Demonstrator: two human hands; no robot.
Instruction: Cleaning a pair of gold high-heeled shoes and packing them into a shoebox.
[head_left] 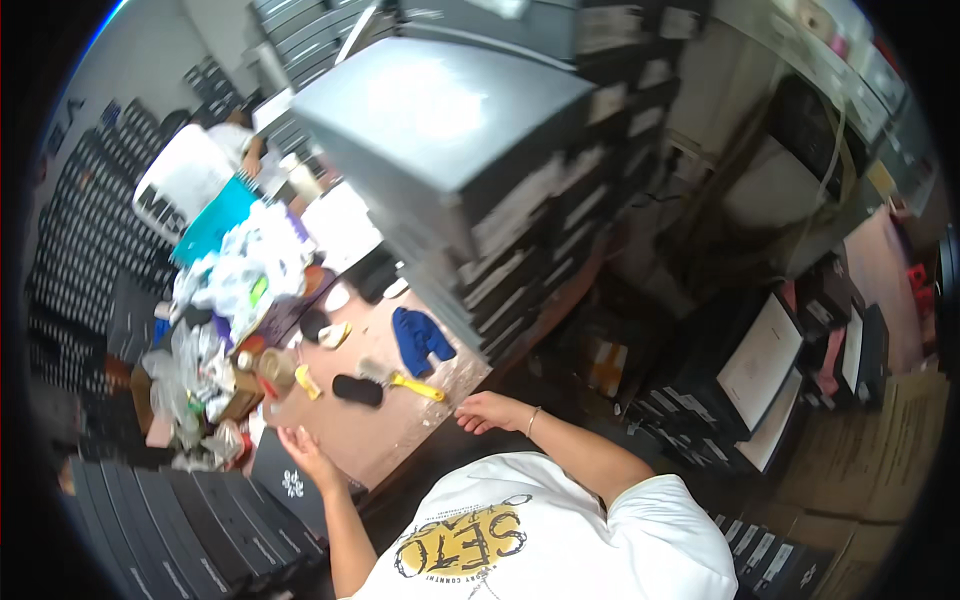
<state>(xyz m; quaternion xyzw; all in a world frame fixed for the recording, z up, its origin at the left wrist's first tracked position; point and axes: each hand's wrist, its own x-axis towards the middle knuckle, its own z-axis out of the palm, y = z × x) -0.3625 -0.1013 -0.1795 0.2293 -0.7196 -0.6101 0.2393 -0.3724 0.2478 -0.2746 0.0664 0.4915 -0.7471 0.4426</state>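
Note:
My left hand (308, 457) is at the table's near left edge, fingers stretched out and empty, beside a dark lidded box (285, 482). My right hand (492, 412) hangs at the near right edge of the pinkish table (350, 437), its fingers loosely bent and apart, with nothing seen in them. Closest to it lies a tool with a yellow handle (418, 388). A black oval brush or pad (357, 391) rests left of that tool, and a folded blue cloth (421, 341) lies beyond it.
A tall stack of grey boxes (440, 110) rises at the table's far right. Plastic bags (250, 260), a jar (278, 367) and a teal bin (213, 222) crowd the left. Dark boxes (180, 520) stand at lower left; more boxes (750, 370) are at right. Another person's arm (251, 158) shows behind.

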